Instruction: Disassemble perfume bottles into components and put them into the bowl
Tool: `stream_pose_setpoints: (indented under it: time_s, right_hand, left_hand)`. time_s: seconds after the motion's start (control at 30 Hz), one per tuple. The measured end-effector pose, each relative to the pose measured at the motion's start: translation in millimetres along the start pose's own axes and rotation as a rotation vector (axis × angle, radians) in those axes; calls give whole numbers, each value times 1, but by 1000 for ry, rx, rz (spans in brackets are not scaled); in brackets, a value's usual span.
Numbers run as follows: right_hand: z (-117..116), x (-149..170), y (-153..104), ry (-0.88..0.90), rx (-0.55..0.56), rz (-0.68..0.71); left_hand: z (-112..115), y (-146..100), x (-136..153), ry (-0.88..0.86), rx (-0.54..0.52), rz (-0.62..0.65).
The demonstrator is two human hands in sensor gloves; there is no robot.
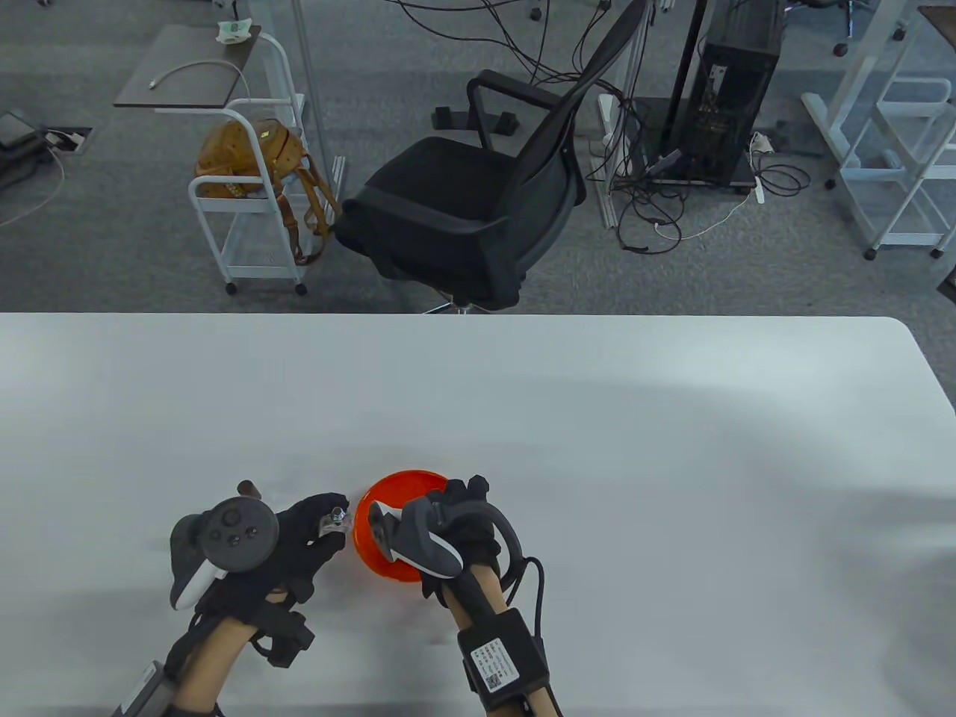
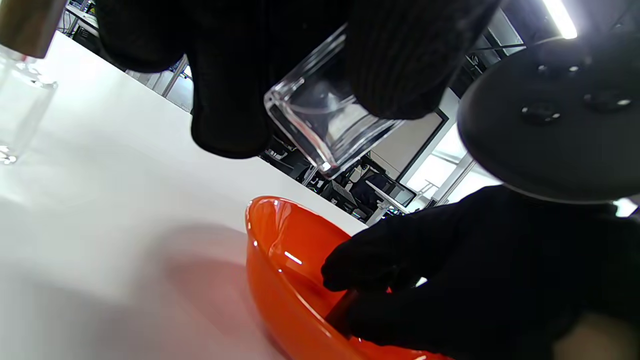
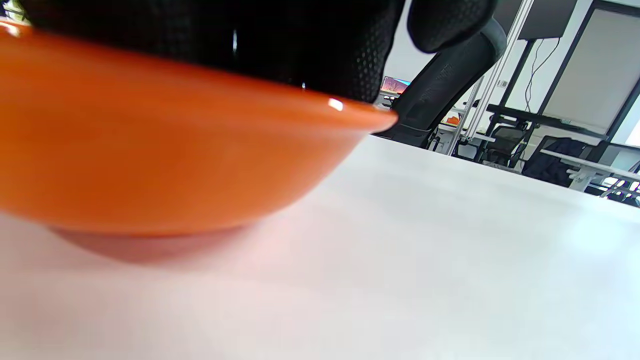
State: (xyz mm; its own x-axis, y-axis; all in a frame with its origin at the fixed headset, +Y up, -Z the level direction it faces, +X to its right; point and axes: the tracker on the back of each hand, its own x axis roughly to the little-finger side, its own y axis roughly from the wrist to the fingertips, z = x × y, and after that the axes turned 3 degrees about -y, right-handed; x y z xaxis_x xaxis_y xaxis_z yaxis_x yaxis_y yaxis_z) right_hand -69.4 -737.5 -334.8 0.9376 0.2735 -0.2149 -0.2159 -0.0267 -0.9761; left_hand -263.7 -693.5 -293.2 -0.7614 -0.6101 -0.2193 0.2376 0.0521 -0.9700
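My left hand point(image 1: 328, 523) grips a clear square glass perfume bottle point(image 1: 337, 517) just left of the orange bowl point(image 1: 371, 499), its metal spray neck pointing up. In the left wrist view, gloved fingers point(image 2: 225, 110) clamp the bottle point(image 2: 325, 120) above the bowl's rim point(image 2: 270, 260). My right hand point(image 1: 459, 508) reaches down into the bowl. There its curled fingers point(image 2: 400, 270) pinch a small dark piece point(image 2: 342, 312) that looks like a cap. The right wrist view shows only the bowl's outer wall point(image 3: 150, 165) and glove point(image 3: 300, 50).
A second clear bottle point(image 2: 20, 100) with a bronze cap point(image 1: 250, 491) stands on the white table point(image 1: 597, 448) left of my left hand. A black office chair point(image 1: 478, 209) sits beyond the table's far edge.
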Motion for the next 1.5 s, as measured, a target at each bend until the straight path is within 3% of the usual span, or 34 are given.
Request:
stream_pose_setpoints:
  time_s: [0.13, 0.23, 0.37, 0.6, 0.77, 0.97, 1.1, 1.27, 1.5]
  right_hand:
    - [28, 25, -17, 183, 103, -15]
    - [53, 48, -39, 484, 221, -30]
    - [62, 45, -49, 761, 214, 44]
    - [60, 21, -50, 588, 336, -14]
    - [61, 18, -51, 675, 242, 63]
    - [62, 14, -53, 633, 327, 27]
    - [61, 15, -53, 671, 283, 63]
    - [60, 16, -54, 662, 340, 38]
    - [59, 14, -54, 650, 316, 60]
  left_hand:
    - [0, -1, -1, 18, -3, 8]
    - [1, 0, -5, 46, -9, 20]
    - [6, -1, -11, 88, -7, 42]
    - [14, -2, -22, 136, -8, 89]
    - [14, -3, -21, 137, -22, 96]
    - [12, -6, -20, 119, -17, 110]
    - [9, -7, -21, 117, -60, 116]
    - [9, -8, -21, 114, -37, 126]
    - [9, -7, -19, 104, -50, 120]
